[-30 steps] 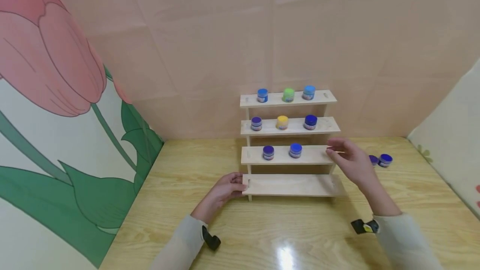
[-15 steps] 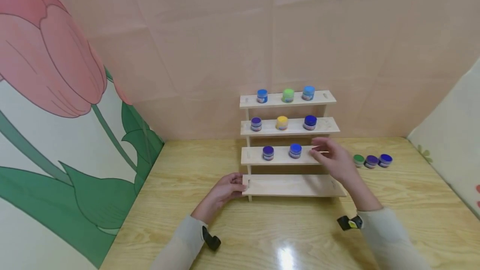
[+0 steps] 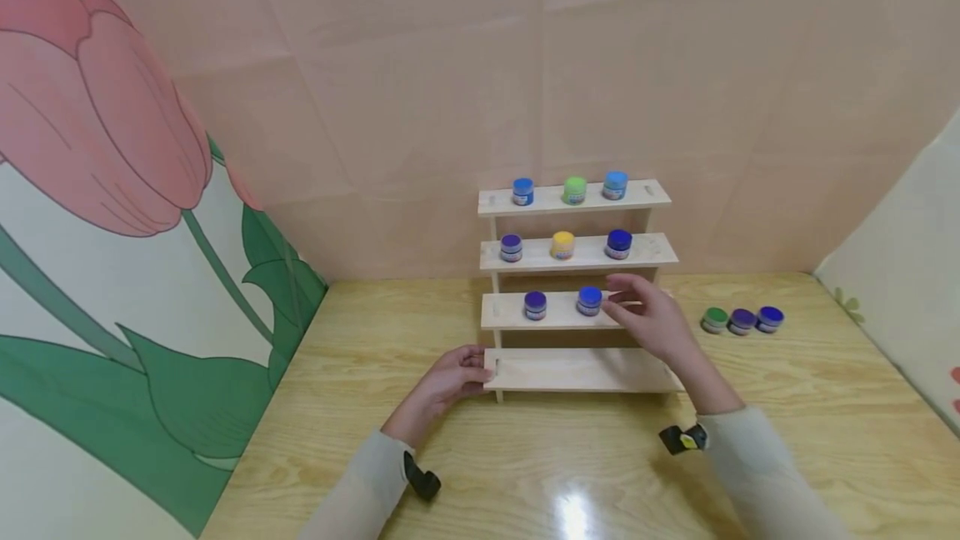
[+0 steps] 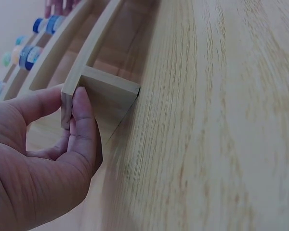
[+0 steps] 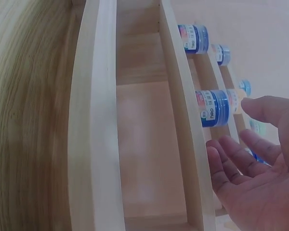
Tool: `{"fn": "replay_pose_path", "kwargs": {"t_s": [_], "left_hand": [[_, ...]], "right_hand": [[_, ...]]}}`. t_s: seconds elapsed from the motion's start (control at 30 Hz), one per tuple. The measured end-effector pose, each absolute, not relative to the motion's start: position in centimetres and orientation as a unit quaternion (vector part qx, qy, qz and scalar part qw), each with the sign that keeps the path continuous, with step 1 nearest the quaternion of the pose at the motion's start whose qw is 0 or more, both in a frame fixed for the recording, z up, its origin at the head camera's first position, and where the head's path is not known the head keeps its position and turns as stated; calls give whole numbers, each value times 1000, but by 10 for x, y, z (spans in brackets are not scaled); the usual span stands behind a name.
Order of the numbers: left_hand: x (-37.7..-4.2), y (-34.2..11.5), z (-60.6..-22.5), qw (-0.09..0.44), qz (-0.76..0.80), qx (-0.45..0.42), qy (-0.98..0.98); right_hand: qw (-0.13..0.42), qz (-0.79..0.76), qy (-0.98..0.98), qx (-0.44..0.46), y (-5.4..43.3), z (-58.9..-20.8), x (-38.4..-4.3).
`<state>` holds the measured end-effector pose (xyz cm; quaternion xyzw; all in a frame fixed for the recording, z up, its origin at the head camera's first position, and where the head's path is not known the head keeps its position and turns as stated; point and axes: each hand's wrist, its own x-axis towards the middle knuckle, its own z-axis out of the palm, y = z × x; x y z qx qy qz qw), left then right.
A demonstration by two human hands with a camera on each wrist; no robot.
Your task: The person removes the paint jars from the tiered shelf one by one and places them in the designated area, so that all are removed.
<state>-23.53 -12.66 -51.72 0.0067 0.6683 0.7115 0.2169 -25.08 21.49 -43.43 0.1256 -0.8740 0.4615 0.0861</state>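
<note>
My left hand (image 3: pixel 452 379) pinches the left end of the lowest board of a stepped wooden rack (image 3: pixel 577 369); in the left wrist view, thumb and fingers lie on either side of the board's end (image 4: pixel 66 108). My right hand (image 3: pixel 651 322) is over the right part of the board above, just right of a blue-lidded paint jar (image 3: pixel 589 302). In the right wrist view its thumb and fingers are spread, with a gap between them and that jar (image 5: pixel 213 108). A purple-lidded paint jar (image 3: pixel 536 306) stands left of it on the same board.
The second board from the top bears purple, yellow (image 3: pixel 562 245) and dark blue jars. On the top board are blue, light green (image 3: pixel 574 190) and light blue ones. Green, purple (image 3: pixel 742 322) and blue jars stand on the table right of the rack.
My right hand has moved left along the third board, towards the blue-lidded jar, uncovering the green jar on the table. The left hand keeps its grip on the rack.
</note>
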Motion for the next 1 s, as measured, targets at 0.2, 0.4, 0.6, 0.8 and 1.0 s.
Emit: {"fn": "replay_pose_path", "kwargs": {"t_s": [0.2, 0.4, 0.6, 0.8, 1.0], "left_hand": [[-237, -126, -518, 220, 711, 7, 668], [-237, -127, -519, 221, 709, 6, 670], [-236, -127, -517, 221, 709, 5, 670], [-236, -127, -517, 217, 709, 5, 671], [-236, -127, -519, 217, 711, 4, 668]], "right_hand": [[75, 463, -873, 136, 210, -434, -255], [73, 457, -874, 147, 206, -436, -258], [64, 437, -885, 146, 202, -437, -261], [56, 423, -895, 131, 197, -435, -261], [63, 419, -898, 116, 194, -434, -259]]}}
